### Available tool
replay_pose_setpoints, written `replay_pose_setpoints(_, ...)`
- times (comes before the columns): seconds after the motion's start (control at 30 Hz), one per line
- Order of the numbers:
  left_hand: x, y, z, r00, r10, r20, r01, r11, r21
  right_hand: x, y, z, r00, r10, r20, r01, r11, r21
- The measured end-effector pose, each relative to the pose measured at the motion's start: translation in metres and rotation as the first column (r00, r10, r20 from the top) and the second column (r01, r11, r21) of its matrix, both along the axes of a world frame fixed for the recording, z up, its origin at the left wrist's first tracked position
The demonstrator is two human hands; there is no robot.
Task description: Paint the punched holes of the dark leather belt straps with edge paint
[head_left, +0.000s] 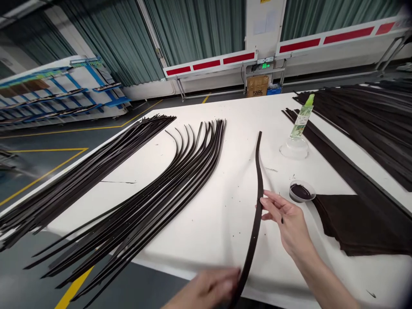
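Long dark strip pinched in the right hand, left one a blur

So the dark strip (256, 223) is over the near part of the white table (206, 240), right of centre. Its long axis runs front to back with a gentle bend: far tip pointing away from the person, near end swinging left and dropping out of the bottom of the view. The right hand (289, 221) has thumb and fingers pinched on it about midway. The left hand (212, 287) is right by the lower stretch, too smeared to tell if it's gripping.

Writing: the cardboard box (257, 85) at the back says "KARL". The label on the green-topped bottle (301, 121) is too small for me to read.

Room-wise, white tabletop with tiny specks shows between the strip and the curved bundle (154, 184) to its left, and beyond the far tip too. That bundle overhangs the near table edge. The other side's tighter: the dish of dark stuff (301, 192) sits just past the right hand, with dark sheets (360, 223) right beside it.
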State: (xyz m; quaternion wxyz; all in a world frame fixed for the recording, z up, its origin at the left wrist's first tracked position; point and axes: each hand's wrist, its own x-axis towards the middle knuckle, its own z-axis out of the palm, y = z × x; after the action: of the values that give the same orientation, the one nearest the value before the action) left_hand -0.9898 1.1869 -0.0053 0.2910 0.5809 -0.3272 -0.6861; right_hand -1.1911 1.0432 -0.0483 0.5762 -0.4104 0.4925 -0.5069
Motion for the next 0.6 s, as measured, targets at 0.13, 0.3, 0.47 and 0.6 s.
replay_pose_setpoints(0.13,-0.036,-0.065,-0.002,0.958,-0.119,-0.261,0.090,0.988,-0.122,-0.015,-0.015,0.011,0.998,-0.023,-0.064,0.018,0.997,-0.075)
replay_pose_setpoints(0.3,-0.057,-0.121,-0.015,0.869,-0.192,-0.457,0.172,0.981,-0.084,-0.033,-0.038,0.029,0.987,-0.013,-0.159,-0.008,0.992,-0.129)
replay_pose_setpoints(0.47,-0.058,-0.149,-0.021,0.818,-0.231,-0.526,0.232,0.971,-0.066,-0.048,-0.057,0.038,0.952,0.036,-0.305,-0.089,0.983,-0.162)
replay_pose_setpoints(0.6,-0.055,-0.169,-0.025,0.822,-0.182,-0.539,0.181,0.982,-0.055,-0.079,-0.067,0.048,0.869,-0.016,-0.495,-0.112,0.968,-0.227)
